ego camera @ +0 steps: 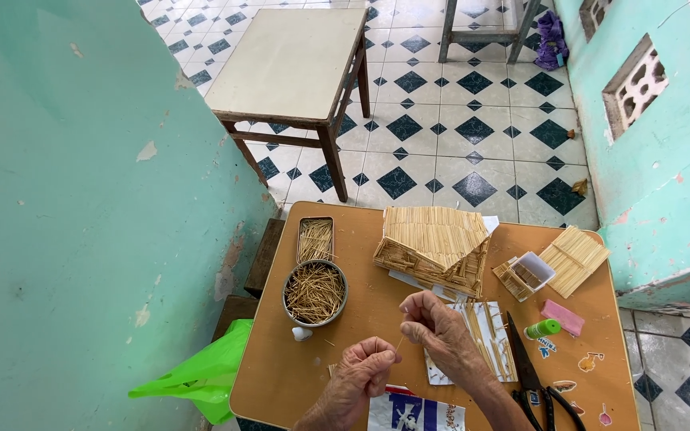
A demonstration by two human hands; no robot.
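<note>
Near the table's left edge sits a round tin (pixel 315 293) of sticks. At the front edge the left hand (pixel 365 369) and the right hand (pixel 439 329) each pinch an end of one thin stick (pixel 400 342). Squeezed hard, it could snap; loosened, drop. The stick house (pixel 434 247) stands behind.

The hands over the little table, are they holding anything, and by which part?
A thin stick is pinched between both hands: the left hand grips its lower end, the right hand its upper end, with the fingertips.
</note>
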